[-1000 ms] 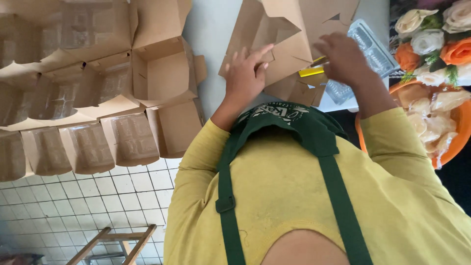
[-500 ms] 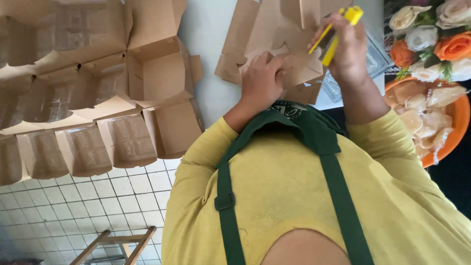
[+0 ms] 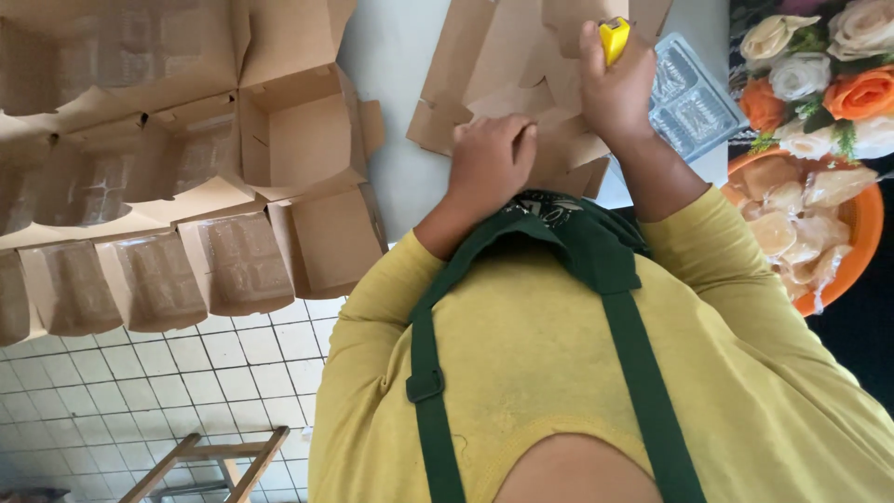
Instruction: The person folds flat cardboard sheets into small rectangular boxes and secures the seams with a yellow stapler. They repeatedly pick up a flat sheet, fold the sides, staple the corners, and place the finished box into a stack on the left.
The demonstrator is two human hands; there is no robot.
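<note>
- Left hand [image 3: 491,160]: curled, knuckles up, fingers pressing down on the flat brown cardboard blank [image 3: 503,70] lying on the white desk [image 3: 396,102].
- Right hand [image 3: 616,88]: fist closed around a yellow tool [image 3: 614,39]; only its top end shows above the fingers, kind unclear.
- The blank sits straight ahead of the person's chest, between both hands, flaps unfolded, edges creased; matte kraft surface.
- Just right of the blank, partly under the right hand: a clear plastic tray [image 3: 687,98] with moulded compartments, glossy.
- Further right: orange round bowl [image 3: 857,233] holding pale lumps wrapped in clear film [image 3: 792,210]; contents not identifiable.
- Above the bowl: bunch of cream and orange roses [image 3: 819,65] with green leaves.
- Left side: rows of folded-up cardboard boxes [image 3: 298,130], lids open, several with clear inserts [image 3: 233,261] inside; packed touching each other, well apart from the hands.
- The person's own yellow shirt [image 3: 559,373] and dark green apron straps [image 3: 428,373] fill the lower frame and hide the near desk edge.
- Below left: white tiled floor [image 3: 186,373], wooden frame [image 3: 214,461] on it.
</note>
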